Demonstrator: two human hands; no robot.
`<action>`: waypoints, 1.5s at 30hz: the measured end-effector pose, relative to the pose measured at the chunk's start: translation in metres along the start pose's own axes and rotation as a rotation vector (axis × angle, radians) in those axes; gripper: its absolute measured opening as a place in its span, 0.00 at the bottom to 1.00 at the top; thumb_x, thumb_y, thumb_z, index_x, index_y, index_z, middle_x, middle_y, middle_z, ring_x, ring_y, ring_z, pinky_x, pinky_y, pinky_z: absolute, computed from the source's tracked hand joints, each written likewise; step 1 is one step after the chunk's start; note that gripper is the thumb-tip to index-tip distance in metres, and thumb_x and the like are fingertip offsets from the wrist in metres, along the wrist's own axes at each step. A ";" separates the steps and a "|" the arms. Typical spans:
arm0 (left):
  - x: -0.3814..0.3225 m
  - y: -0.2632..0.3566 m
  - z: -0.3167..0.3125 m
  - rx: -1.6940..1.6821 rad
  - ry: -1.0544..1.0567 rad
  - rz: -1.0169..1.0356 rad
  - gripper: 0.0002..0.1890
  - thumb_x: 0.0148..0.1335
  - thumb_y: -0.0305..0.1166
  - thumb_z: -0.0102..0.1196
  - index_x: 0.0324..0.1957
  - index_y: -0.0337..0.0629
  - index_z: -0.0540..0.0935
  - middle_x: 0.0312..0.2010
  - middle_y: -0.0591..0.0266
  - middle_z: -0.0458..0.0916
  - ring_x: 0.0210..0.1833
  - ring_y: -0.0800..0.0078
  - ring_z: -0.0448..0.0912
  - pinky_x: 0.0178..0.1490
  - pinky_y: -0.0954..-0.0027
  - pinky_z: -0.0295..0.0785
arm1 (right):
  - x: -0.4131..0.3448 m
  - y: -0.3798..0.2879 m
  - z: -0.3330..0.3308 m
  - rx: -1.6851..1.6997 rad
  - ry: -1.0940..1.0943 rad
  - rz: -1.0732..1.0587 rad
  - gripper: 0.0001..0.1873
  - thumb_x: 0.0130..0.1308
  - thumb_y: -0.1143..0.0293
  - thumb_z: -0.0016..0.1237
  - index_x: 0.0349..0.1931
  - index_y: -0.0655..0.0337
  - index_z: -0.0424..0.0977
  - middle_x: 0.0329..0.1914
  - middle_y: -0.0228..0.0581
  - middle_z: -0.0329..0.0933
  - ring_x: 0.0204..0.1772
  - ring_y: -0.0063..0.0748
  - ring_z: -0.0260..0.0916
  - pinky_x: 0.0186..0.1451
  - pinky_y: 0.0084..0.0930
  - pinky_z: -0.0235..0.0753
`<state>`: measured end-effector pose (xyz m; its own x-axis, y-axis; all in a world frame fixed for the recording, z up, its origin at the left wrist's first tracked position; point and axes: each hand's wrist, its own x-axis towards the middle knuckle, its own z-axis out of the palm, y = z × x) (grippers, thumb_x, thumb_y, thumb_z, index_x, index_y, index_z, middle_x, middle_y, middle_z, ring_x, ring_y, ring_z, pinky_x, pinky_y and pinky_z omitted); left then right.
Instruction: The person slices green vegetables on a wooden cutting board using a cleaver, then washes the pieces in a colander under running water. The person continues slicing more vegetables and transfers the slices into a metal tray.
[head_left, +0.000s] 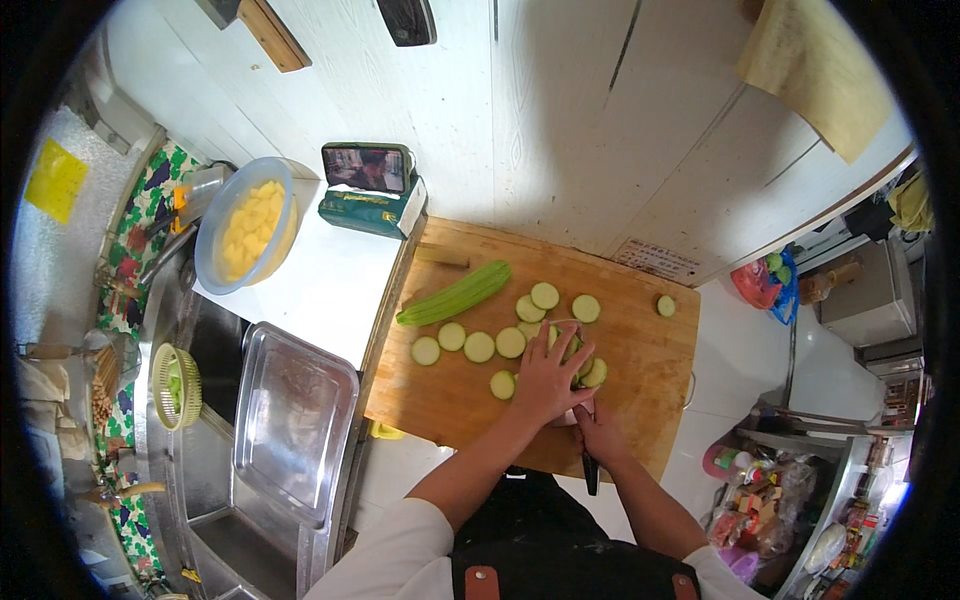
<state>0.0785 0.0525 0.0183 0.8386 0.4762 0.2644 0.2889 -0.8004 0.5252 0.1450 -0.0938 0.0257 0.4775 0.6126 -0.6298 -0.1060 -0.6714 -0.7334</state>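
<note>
On a wooden cutting board (450, 390), my left hand (551, 371) spreads its fingers over a cluster of zucchini slices (595, 372) and holds them from above. My right hand (604, 436) grips a kitchen knife by its black handle (591, 474). Most of the blade is hidden beneath my left hand and the slices. Several loose round slices (479, 347) lie flat to the left of my hands, with more beyond my fingers (544, 295). A whole green zucchini (454, 294) rests near the board's far left. One small end slice (665, 305) sits apart at the far right.
A white panel wall (555, 150) borders the board's far side. To the left are a tissue box (367, 212) with a phone (366, 168) against it, a bowl of peeled yellow pieces (255, 225), a metal tray (296, 427) and a green strainer basket (178, 386). Shelves with packages (765, 502) stand right.
</note>
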 end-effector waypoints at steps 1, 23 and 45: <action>0.000 0.000 -0.001 -0.006 0.019 0.003 0.35 0.44 0.49 0.68 0.58 0.58 0.75 0.65 0.58 0.62 0.68 0.38 0.56 0.62 0.39 0.61 | 0.000 0.002 0.000 0.027 -0.019 0.010 0.13 0.72 0.59 0.39 0.41 0.61 0.64 0.13 0.33 0.66 0.13 0.27 0.64 0.16 0.27 0.65; -0.109 -0.082 -0.265 0.307 0.228 -0.345 0.32 0.40 0.46 0.70 0.53 0.56 0.79 0.62 0.57 0.68 0.65 0.39 0.63 0.63 0.47 0.64 | -0.046 -0.143 0.204 0.193 -0.669 -0.106 0.10 0.72 0.63 0.39 0.41 0.60 0.67 0.13 0.28 0.61 0.11 0.22 0.59 0.14 0.23 0.61; -0.139 -0.146 -0.267 0.128 0.015 -0.075 0.26 0.49 0.36 0.64 0.53 0.44 0.76 0.56 0.50 0.71 0.61 0.51 0.67 0.64 0.51 0.61 | -0.094 -0.061 0.000 -0.176 0.036 0.031 0.14 0.68 0.59 0.47 0.42 0.62 0.71 0.22 0.36 0.71 0.21 0.26 0.67 0.23 0.27 0.69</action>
<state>-0.2039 0.2004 0.1204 0.8059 0.5408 0.2407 0.4075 -0.8018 0.4371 0.1069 -0.1103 0.1301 0.5073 0.5774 -0.6398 0.0320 -0.7545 -0.6555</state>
